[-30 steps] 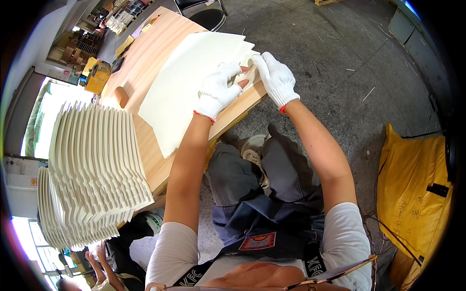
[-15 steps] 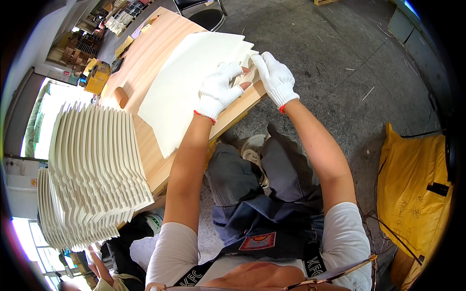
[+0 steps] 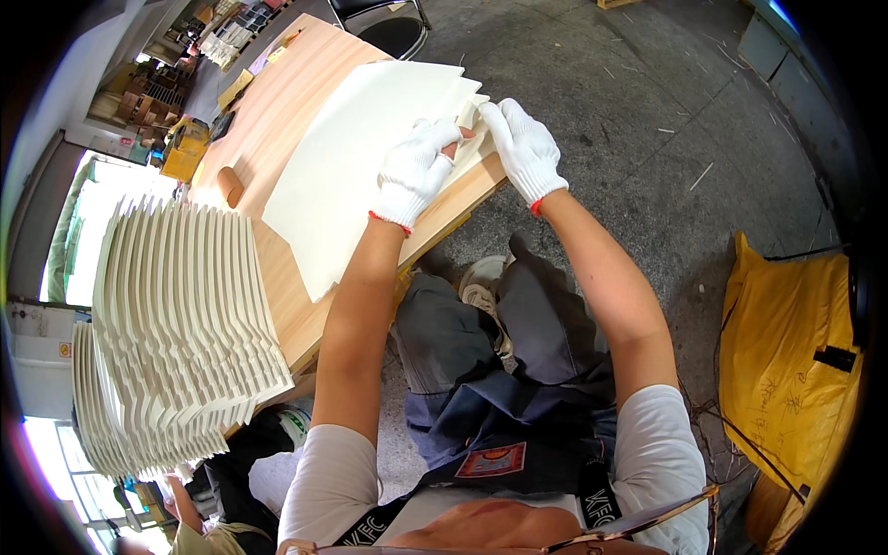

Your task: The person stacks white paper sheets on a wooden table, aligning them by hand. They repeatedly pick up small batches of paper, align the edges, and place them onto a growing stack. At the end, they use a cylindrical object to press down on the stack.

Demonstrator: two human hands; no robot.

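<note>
Several white card sheets [image 3: 328, 171] with notched ends lie overlapped on the wooden table [image 3: 301, 344]. My left hand [image 3: 413, 174], in a white knit glove with bare thumb and fingertip, rests over their near edge. Its thumb and forefinger are drawn together at a narrow folded strip by that edge. Across from it, my right hand [image 3: 524, 148], also gloved, has its fingers bent round the sheets' notched right end at the table corner. The right thumb is mostly hidden.
A tall stack of folded cream card pieces [image 3: 185, 314] stands at the left. A brown curved object [image 3: 230, 186] and a yellow box [image 3: 186, 148] sit on the far left side. Beyond the table is a black chair [image 3: 396, 37]; a yellow cover [image 3: 786, 370] hangs at the right.
My left thumb has drawn back and closed toward the forefinger. My right hand stays almost where it was. At the lower left, another person's arm has shifted slightly.
</note>
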